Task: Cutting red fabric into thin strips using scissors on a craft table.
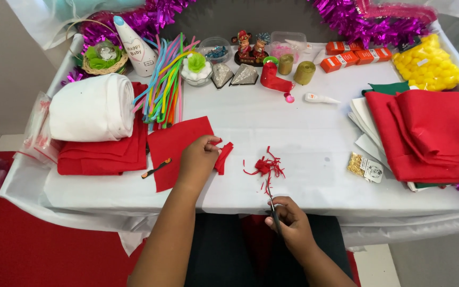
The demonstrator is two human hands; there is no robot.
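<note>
Near the tabletop (314,143) front edge, left hand (197,159) fingers pinch a small red felt piece (223,157) beside the red felt sheet (179,149). Right hand (289,220), fingers closed on scissors (272,204), sits below red felt scraps (264,167); open cloth lies between scraps and right stacks

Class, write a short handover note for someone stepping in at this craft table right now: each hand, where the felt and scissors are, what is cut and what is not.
Left hand: pinches a small red felt piece above the table.
Right hand: grips scissors at the table's near edge, blades pointing at the scraps.
Red felt scraps lie on the white table, right of the felt piece.
Red felt sheet lies flat under the left hand.
Done: trimmings are cut.
Left: the sheet looks mostly whole.
</note>
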